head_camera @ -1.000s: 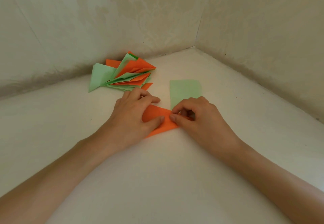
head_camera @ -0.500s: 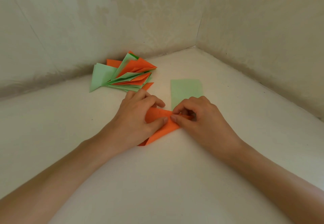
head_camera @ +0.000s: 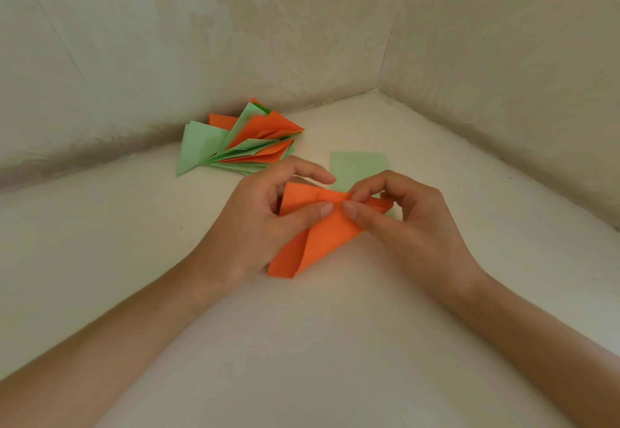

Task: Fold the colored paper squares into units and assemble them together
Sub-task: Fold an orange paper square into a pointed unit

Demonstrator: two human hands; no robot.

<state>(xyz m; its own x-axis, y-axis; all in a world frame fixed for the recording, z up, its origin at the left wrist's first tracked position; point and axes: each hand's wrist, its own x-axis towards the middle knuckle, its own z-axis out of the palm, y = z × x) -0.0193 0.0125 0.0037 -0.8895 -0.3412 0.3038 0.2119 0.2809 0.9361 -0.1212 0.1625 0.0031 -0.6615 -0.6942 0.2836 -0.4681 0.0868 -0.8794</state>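
A partly folded orange paper (head_camera: 322, 236) is lifted off the surface between both hands, its lower end near the surface. My left hand (head_camera: 265, 223) grips its left side, thumb on the front and fingers curled behind. My right hand (head_camera: 402, 223) pinches its upper right edge between thumb and forefinger. A flat light green paper (head_camera: 355, 167) lies just behind the hands, partly hidden by them. A pile of folded orange and green units (head_camera: 241, 146) sits further back to the left.
The work surface (head_camera: 318, 343) is pale and ends at two patterned walls that meet in a corner (head_camera: 379, 89) at the back right. The pile lies close to the left wall.
The orange paper was pressed flat on the surface under both hands. Now both hands have raised it, and it has opened into a looser, curved shape.
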